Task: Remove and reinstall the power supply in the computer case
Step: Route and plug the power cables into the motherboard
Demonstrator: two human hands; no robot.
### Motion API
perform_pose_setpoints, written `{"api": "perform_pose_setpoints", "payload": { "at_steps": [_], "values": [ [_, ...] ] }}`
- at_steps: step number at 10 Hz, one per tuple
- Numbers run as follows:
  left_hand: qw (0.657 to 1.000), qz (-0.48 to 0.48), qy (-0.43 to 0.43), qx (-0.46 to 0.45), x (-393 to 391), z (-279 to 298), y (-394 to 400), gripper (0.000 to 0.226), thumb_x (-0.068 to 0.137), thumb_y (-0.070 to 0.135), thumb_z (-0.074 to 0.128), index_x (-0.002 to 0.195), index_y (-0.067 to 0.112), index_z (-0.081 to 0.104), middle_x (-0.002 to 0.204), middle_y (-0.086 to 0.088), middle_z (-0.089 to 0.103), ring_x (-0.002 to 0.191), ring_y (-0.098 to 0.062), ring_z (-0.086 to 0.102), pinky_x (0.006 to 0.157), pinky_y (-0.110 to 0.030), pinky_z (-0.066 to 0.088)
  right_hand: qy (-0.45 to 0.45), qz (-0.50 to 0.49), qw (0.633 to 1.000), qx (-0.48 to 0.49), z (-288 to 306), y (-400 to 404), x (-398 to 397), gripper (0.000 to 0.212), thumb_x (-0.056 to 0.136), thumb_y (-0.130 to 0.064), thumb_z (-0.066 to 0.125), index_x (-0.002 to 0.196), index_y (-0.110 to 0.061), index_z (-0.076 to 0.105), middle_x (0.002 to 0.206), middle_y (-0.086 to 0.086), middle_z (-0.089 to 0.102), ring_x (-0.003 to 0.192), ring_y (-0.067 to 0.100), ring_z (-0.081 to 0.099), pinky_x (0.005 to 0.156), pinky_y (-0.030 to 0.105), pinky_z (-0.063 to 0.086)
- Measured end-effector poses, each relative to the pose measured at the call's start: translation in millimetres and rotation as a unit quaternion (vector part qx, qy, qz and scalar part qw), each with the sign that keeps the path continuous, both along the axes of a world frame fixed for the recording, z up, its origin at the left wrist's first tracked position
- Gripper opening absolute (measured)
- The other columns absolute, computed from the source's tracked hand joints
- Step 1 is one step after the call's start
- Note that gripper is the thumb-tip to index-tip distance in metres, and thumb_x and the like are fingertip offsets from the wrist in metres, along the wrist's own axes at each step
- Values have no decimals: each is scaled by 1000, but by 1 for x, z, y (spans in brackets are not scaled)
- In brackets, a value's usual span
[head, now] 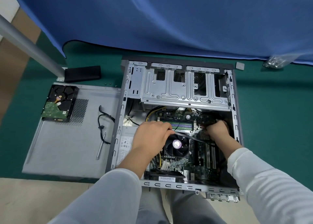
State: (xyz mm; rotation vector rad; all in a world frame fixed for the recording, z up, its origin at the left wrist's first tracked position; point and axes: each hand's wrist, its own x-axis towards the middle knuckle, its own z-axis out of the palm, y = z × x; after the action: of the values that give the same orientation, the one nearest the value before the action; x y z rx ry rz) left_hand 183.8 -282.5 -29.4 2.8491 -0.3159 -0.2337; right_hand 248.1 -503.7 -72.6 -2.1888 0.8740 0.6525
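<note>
Reaching into the open computer case from its near edge, both hands work over the circuit board. The left hand is curled round a flat dark strip, probably a cable, that crosses just above the cooling fan. The right hand is closed tight on something dark at the board's right side, likely a plug or bundle of wires; what exactly it grips is hidden by the fingers.

The power supply sits inside the case at the left wall, its label facing up, just left of the left wrist, so it looks not yet lifted out.

The main risk, as I judge it, is pulling on a connector at an angle: that could bend pins or stress the board. The strip lying over the fan could also snag on its frame if tugged sideways. Yellow wires beside the fan may catch as the unit comes free.

Farther left, on the removed side panel, lie a screwdriver, a loose black cable and a hard drive; an elbow sweep could knock these. Small screws beyond the panel could easily roll and get lost.
</note>
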Motion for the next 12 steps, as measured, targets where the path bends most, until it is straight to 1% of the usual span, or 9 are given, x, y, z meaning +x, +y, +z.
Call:
{"api": "perform_pose_setpoints", "payload": {
  "at_steps": [1, 2, 3, 5, 7, 9, 10, 11, 12],
  "values": [
    [1000, -4, 0, -3, 0, 1, 0, 33, 98, 50, 40, 106, 31, 65, 94, 12, 70, 85, -11, 63, 72, -25, 44, 15, -23, 1000, -12, -2, 0, 1, 29, 95, -4, 46, 120, 7, 55, 113, 21, 61, 89, 19, 51, 67, 25, 34],
    [1000, -7, 3, 5, -1, 1, 0, 33, 98, 51, 38, 107, 32, 64, 94, 13, 70, 86, -10, 63, 73, -25, 45, 1, -29, 999, -17, -3, -1, 1, 28, 92, -2, 50, 119, 5, 56, 108, 19, 61, 97, 25, 55, 71, 27, 35],
    [1000, -7, 3, 3, -1, 1, 0, 33, 98, 51, 38, 107, 33, 64, 93, 13, 70, 86, -10, 63, 73, -25, 45, 4, -51, 999, 7, -3, 0, 0, 33, 97, -7, 45, 125, 10, 51, 127, 25, 55, 93, 20, 50, 65, 26, 33],
    [1000, -3, 2, -2, -1, -2, 0, 33, 97, 51, 38, 106, 33, 65, 94, 13, 70, 87, -10, 63, 75, -26, 45, -11, -4, 999, -46, -5, 3, -8, 27, 93, -6, 51, 116, 7, 56, 113, 27, 60, 105, 36, 58, 70, 31, 40],
    [1000, -3, -4, -9, -1, -2, 0, 33, 97, 51, 39, 106, 32, 65, 94, 12, 70, 86, -10, 63, 74, -26, 44, 7, -29, 999, -28, -10, -3, -5, 21, 90, -3, 52, 105, 10, 60, 86, 19, 57, 67, 21, 46, 54, 27, 31],
    [1000, -11, -1, -12, -1, -1, 0, 33, 98, 51, 38, 107, 33, 65, 95, 13, 69, 88, -10, 63, 76, -27, 45, -18, -27, 999, -21, -13, -5, -12, 17, 96, -9, 46, 88, 2, 56, 66, 13, 48, 61, 22, 43, 54, 29, 28],
    [1000, -8, -3, -20, -1, -1, 1, 32, 97, 50, 40, 105, 32, 65, 92, 12, 70, 87, -11, 63, 75, -27, 45, -33, -44, 999, -4, -16, -4, -14, 22, 94, -5, 48, 96, 12, 62, 87, 33, 63, 75, 32, 59, 55, 28, 27],
    [1000, -9, -9, -21, -1, -1, 1, 30, 97, 49, 43, 103, 31, 67, 89, 11, 70, 84, -12, 64, 73, -27, 44, -53, -64, 996, 13, -18, -3, -19, 24, 93, -5, 51, 99, 14, 63, 103, 35, 63, 88, 36, 65, 61, 28, 33],
    [1000, -9, -12, -24, -2, -1, 0, 30, 96, 48, 45, 101, 30, 68, 88, 11, 71, 82, -13, 64, 72, -27, 45, -62, -66, 996, 17, -18, -2, -20, 20, 93, -10, 51, 98, 4, 65, 100, 28, 67, 77, 28, 60, 57, 30, 38]
  ]
}}
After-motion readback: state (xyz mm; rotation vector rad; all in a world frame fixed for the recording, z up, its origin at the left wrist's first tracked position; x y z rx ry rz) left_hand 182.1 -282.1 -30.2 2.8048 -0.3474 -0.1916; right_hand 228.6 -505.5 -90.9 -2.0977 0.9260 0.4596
